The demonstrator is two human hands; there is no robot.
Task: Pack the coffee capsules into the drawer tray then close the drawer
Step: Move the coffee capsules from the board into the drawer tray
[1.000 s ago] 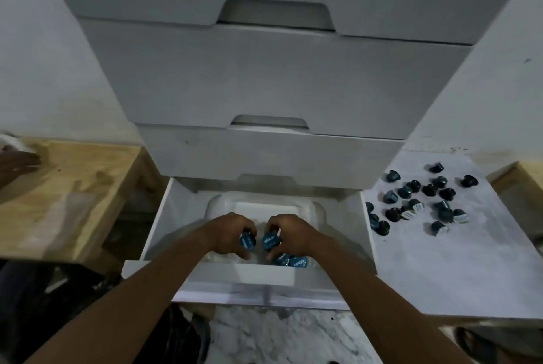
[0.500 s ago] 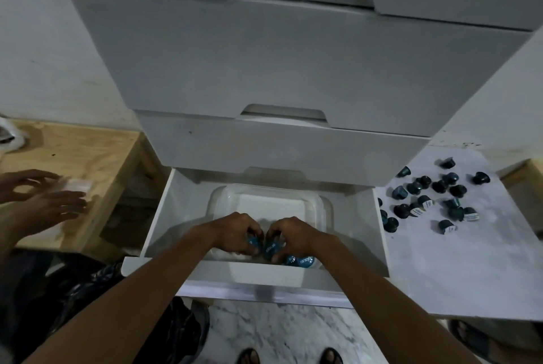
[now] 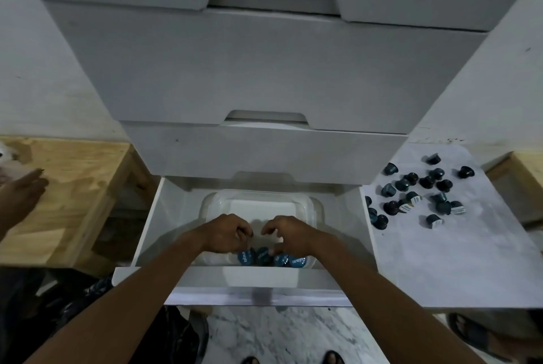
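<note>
Packing step, in progress. Both hands reach into the open drawer (image 3: 152, 216), over the clear tray (image 3: 258, 194). Four blue capsules (image 3: 297, 260) sit in a row along the tray's near wall. The left hand (image 3: 226, 234) has fingers curled down onto the end capsule; whether it grips cannot be told. The right hand (image 3: 292, 235) is loosely curled and apparently empty. Many loose capsules (image 3: 407, 184) lie on the white surface (image 3: 440, 260) to the right. The next move probably calls for reaching there for more; the drawer is not yet ready to close.

tray (image 3: 258, 194) sits in the pulled-out drawer (image 3: 152, 225) | four capsules (image 3: 296, 261) at tray's near end | loose capsules (image 3: 411, 187) on slab (image 3: 440, 260) to the right | wood bench (image 3: 82, 187) left
</note>
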